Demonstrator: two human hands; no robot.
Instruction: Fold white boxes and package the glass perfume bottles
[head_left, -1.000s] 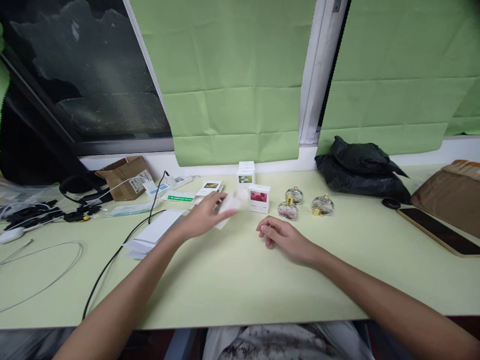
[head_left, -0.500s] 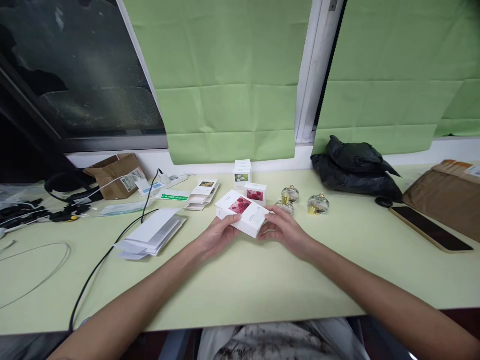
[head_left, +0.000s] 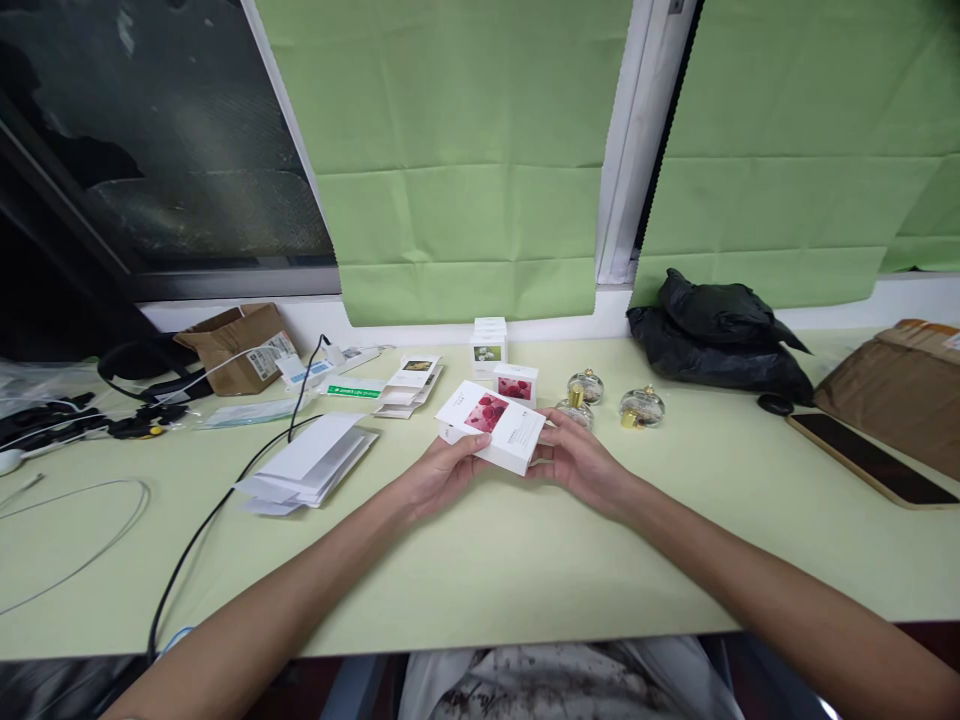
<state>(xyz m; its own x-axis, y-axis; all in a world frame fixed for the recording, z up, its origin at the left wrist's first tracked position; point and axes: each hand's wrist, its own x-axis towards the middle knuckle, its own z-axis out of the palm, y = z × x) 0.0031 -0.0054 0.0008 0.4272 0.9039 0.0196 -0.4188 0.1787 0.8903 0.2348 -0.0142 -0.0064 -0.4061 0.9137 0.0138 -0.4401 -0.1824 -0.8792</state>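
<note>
Since half a second ago, little has shifted: a white box (head_left: 491, 426) with a red floral picture is gripped between left hand (head_left: 441, 472) and right hand (head_left: 577, 462); its small print is unreadable.

Left hand (head_left: 439, 475), right hand (head_left: 581, 465): both showing bare, no gloves, no rings, no watch or band at wrists. Forearms running bare to bottom edge of frame, no sleeves showing anywhere along them. Fingernails looking short, unpainted as far as view allows. Between arms at bottom edge, garment (head_left: 555, 685) peeking out: light grey-white cloth carrying dark smudgy mottled print, creasing into soft folds. Cut of garment not telling from here.
</note>
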